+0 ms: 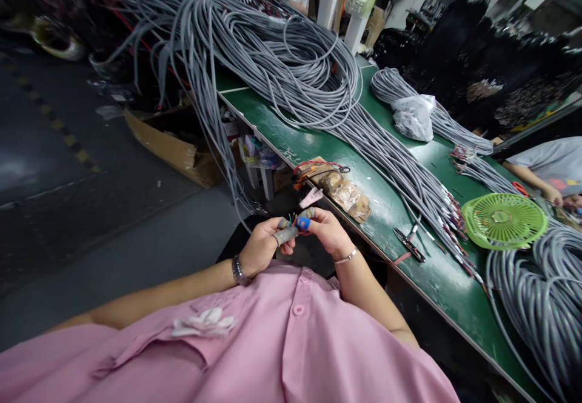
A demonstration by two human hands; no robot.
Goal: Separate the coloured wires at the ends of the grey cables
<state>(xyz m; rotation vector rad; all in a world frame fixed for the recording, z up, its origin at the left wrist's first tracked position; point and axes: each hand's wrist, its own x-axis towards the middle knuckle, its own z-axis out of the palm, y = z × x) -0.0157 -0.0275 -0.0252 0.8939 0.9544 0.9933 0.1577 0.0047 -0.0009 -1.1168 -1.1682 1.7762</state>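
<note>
My left hand [261, 246] and my right hand [328, 232] meet just off the near edge of the green workbench [386, 209], above my lap. Both have taped fingertips, one with a blue cap. Together they pinch a few thin coloured wire ends [292, 217] between the fingers of both hands. A watch sits on my left wrist and a bracelet on my right. My pink shirt fills the bottom of the view.
Large bundles of grey cable [291, 57] lie across the bench, more at the right [545, 294]. A worn taped block with red wire [339, 188], small pliers [409, 244], a green fan guard [504, 220] and a plastic bag [413, 117] sit on the bench. A co-worker's arm [531, 180] is at right; a cardboard box [177, 148] on the floor.
</note>
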